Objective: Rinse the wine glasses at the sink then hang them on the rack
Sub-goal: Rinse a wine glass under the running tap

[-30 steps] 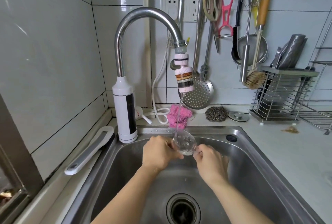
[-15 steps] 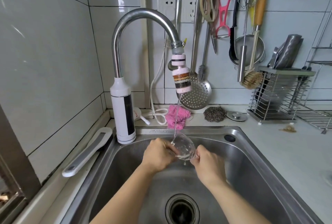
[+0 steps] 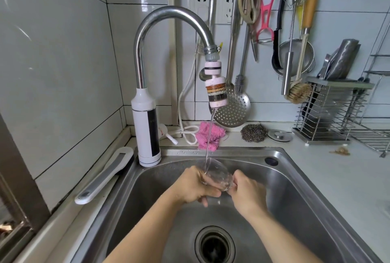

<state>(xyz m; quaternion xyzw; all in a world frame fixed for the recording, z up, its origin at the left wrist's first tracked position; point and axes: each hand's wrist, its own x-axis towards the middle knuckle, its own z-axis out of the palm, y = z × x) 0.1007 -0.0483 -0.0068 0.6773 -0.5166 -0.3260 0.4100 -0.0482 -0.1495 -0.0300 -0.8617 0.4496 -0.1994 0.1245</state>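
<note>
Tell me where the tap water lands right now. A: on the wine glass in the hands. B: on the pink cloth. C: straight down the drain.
A: the water stream strikes the wine glass, which the left hand and right hand grip over the sink.

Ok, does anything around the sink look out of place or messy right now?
Only one small thing: a brownish scrap lies on the counter right of the sink, in front of the wire rack. Nothing looks spilled or broken; the glass under the tap seems whole.
</note>
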